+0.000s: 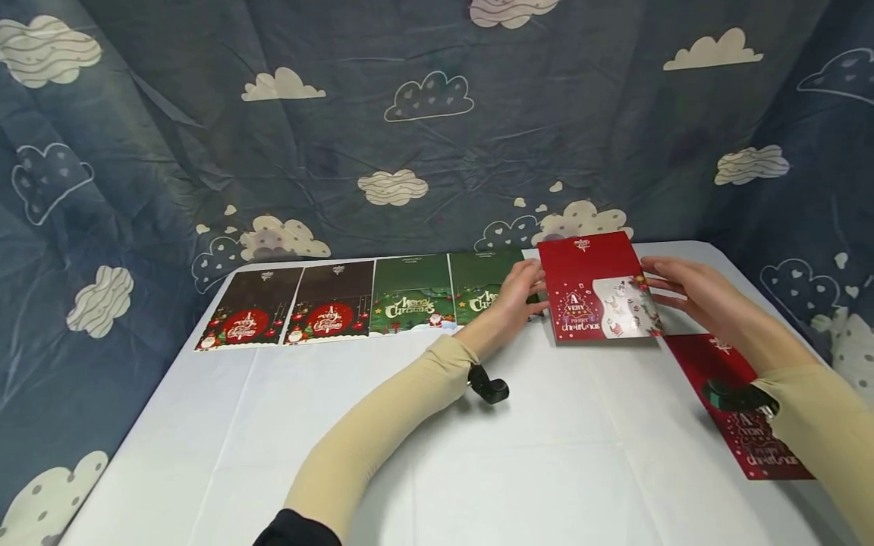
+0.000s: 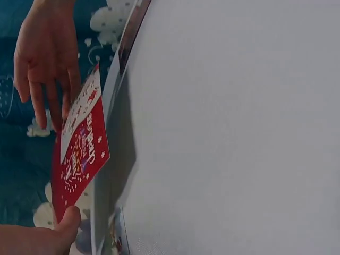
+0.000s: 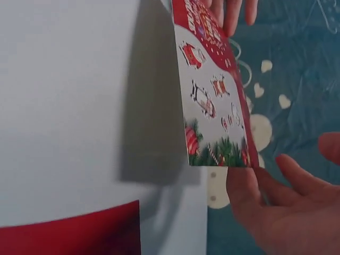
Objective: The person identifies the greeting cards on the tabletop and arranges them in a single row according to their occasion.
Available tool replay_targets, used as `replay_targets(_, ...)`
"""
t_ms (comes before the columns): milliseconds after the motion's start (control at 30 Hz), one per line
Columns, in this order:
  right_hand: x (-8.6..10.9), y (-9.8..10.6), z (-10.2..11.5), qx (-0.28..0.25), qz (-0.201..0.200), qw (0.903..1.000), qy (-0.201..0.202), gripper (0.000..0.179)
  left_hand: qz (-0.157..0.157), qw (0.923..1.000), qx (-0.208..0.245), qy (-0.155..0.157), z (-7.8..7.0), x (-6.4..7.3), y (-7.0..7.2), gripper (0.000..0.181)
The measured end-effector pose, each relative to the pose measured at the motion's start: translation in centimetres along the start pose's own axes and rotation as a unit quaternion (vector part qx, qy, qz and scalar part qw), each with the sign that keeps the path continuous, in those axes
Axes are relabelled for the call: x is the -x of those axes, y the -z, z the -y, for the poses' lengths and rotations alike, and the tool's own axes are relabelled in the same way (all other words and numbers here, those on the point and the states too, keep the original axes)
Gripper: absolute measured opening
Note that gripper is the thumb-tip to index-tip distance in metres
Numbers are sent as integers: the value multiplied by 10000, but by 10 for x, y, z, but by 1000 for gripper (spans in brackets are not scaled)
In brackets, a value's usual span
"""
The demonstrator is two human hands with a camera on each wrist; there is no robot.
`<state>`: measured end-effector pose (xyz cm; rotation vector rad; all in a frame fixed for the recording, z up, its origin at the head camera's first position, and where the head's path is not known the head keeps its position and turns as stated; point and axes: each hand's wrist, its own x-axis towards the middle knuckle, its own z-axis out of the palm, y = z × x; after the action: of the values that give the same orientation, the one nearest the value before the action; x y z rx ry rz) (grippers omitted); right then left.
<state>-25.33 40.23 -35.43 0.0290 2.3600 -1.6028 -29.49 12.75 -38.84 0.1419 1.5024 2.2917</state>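
A red unfolded Christmas card (image 1: 580,258) with a white panel of small figures is raised over the back right of the table, its shadow falling on the cloth below. My left hand (image 1: 508,303) holds its left edge; in the left wrist view the thumb (image 2: 69,226) overlaps the card's corner, and in the right wrist view that hand's fingers (image 3: 231,16) pass behind the card. At the opposite edge, my right hand (image 1: 696,292) touches the card with extended fingers, its thumb (image 3: 330,146) standing away from it.
A matching red card (image 1: 724,379) lies at the right, partly under my right forearm. Along the back left lie two dark brown cards (image 1: 256,292) and two green cards (image 1: 413,277). White cloth (image 1: 410,440) covers the table; a cloud-patterned curtain (image 1: 437,152) hangs behind.
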Motion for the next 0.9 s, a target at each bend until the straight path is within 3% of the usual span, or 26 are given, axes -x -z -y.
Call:
replay_targets(200,-19,9,-3,-172,51,9998,-67,77,-86,9998,74,148,2,-23,1,50)
replay_targets(400,-36,11,-8,161,157,9997,-110,76,-285,9987,-40,409,5,-38,3,59)
replay_targets(667,-55,8,-12,195,172,9995,-157,75,-531,9973,-65,495,5,-45,8,55)
replay_targets(900,-62,3,-18,312,14,9991,-290,73,-463,9979,-202,410,6,-45,9,57)
